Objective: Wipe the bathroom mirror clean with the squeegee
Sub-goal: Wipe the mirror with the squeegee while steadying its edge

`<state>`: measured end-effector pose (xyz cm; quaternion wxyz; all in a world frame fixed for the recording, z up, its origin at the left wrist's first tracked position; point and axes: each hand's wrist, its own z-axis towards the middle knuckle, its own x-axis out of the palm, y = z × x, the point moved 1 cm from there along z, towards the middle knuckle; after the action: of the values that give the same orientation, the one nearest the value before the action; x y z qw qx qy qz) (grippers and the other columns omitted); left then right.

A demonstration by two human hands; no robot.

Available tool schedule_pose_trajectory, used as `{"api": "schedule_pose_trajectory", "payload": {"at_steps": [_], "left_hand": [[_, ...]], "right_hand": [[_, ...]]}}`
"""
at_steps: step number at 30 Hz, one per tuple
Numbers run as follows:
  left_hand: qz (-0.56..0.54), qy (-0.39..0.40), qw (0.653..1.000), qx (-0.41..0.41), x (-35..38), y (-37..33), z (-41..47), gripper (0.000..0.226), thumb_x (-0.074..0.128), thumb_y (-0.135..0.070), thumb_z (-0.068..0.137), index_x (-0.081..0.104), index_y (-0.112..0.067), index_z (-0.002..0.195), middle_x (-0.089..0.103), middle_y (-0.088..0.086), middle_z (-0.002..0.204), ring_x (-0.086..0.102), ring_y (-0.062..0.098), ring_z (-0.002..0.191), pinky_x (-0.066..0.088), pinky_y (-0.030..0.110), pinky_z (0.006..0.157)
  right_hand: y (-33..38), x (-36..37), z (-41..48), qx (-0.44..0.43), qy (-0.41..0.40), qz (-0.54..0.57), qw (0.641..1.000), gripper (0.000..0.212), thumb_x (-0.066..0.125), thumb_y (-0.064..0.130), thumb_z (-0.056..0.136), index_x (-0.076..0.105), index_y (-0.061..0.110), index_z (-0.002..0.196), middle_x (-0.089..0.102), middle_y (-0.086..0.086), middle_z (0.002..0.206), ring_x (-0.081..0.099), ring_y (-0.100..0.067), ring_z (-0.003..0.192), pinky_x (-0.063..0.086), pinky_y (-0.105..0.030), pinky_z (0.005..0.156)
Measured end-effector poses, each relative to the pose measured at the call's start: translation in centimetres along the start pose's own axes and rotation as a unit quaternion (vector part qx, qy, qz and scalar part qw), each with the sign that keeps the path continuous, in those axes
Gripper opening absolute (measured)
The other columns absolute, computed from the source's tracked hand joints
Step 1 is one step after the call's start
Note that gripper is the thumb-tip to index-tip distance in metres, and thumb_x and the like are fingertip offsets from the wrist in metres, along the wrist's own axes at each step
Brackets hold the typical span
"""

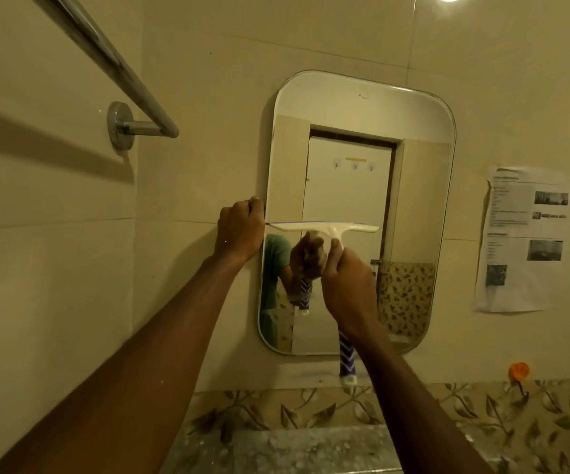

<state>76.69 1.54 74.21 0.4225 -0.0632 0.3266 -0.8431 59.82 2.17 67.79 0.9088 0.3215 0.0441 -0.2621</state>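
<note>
Pressing flat on the glass: squeegee [328, 228], cream plastic T-head, blade level across the mirror's left half at mid-height. Handle blue with white chevrons, pale end cap. Mirror [413, 131]: rounded rectangle, bevelled rim, on glossy cream tile. Right hand [348, 285] wrapped tight round the handle just under the head. Left hand [241, 230]: fingers curled at the mirror's left rim, level with the blade end; clasping the rim or not, cannot tell. Chrome towel bar [112, 63] upper left. Printed sheet [523, 241] on wall at right, text too blurred to read.
</note>
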Motion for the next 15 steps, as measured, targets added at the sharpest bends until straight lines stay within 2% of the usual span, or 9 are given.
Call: {"api": "schedule_pose_trajectory", "payload": {"at_steps": [3, 7, 10, 12, 15], "left_hand": [[0.007, 0.004, 1.0, -0.001, 0.0, 0.1, 0.0, 0.041, 0.031, -0.02, 0.1, 0.056, -0.002, 0.072, 0.055, 0.014, 0.073, 0.048, 0.025, 0.074, 0.037, 0.035, 0.065], [0.005, 0.0, 1.0, -0.026, 0.3, 0.0, 0.0, 0.043, 0.031, -0.023, 0.099, 0.061, 0.001, 0.078, 0.057, 0.014, 0.079, 0.044, 0.023, 0.083, 0.034, 0.031, 0.071], [-0.016, 0.001, 0.999, -0.044, 0.6, 1.1, -0.9, 0.046, 0.032, -0.031, 0.096, 0.062, -0.003, 0.077, 0.061, 0.016, 0.077, 0.056, 0.029, 0.079, 0.052, 0.039, 0.073], [-0.03, -0.007, 0.998, -0.054, 0.8, 1.8, -1.9, 0.045, 0.033, -0.034, 0.092, 0.059, -0.008, 0.067, 0.062, 0.018, 0.072, 0.062, 0.036, 0.074, 0.057, 0.048, 0.071], [-0.029, -0.016, 0.998, -0.058, 0.8, 1.8, -2.2, 0.043, 0.034, -0.033, 0.092, 0.056, -0.011, 0.063, 0.062, 0.019, 0.07, 0.062, 0.036, 0.069, 0.057, 0.045, 0.067]], "right_hand": [[-1.7, 1.8, -2.4, 0.018, 0.043, 0.01, 0.999, 0.034, 0.036, 0.038, 0.102, 0.059, 0.016, 0.089, 0.059, 0.007, 0.066, 0.056, 0.001, 0.05, 0.039, -0.009, 0.042], [-5.9, 4.0, -8.7, 0.058, 0.076, -0.042, 0.995, 0.037, 0.033, 0.04, 0.102, 0.062, 0.019, 0.092, 0.059, 0.007, 0.063, 0.055, -0.003, 0.049, 0.038, -0.013, 0.042], [-6.9, 3.2, -9.8, 0.058, 0.107, -0.07, 0.99, 0.041, 0.028, 0.04, 0.103, 0.058, 0.021, 0.081, 0.054, 0.006, 0.058, 0.049, -0.005, 0.045, 0.036, -0.014, 0.042], [-6.5, 1.4, -8.1, 0.056, 0.086, -0.028, 0.994, 0.041, 0.029, 0.035, 0.104, 0.054, 0.021, 0.074, 0.05, 0.006, 0.056, 0.041, -0.003, 0.042, 0.034, -0.014, 0.038], [-6.0, -2.1, -2.4, 0.049, -0.026, -0.019, 0.998, 0.043, 0.029, 0.028, 0.105, 0.048, 0.02, 0.067, 0.045, 0.002, 0.056, 0.036, -0.007, 0.044, 0.029, -0.014, 0.038]]}}
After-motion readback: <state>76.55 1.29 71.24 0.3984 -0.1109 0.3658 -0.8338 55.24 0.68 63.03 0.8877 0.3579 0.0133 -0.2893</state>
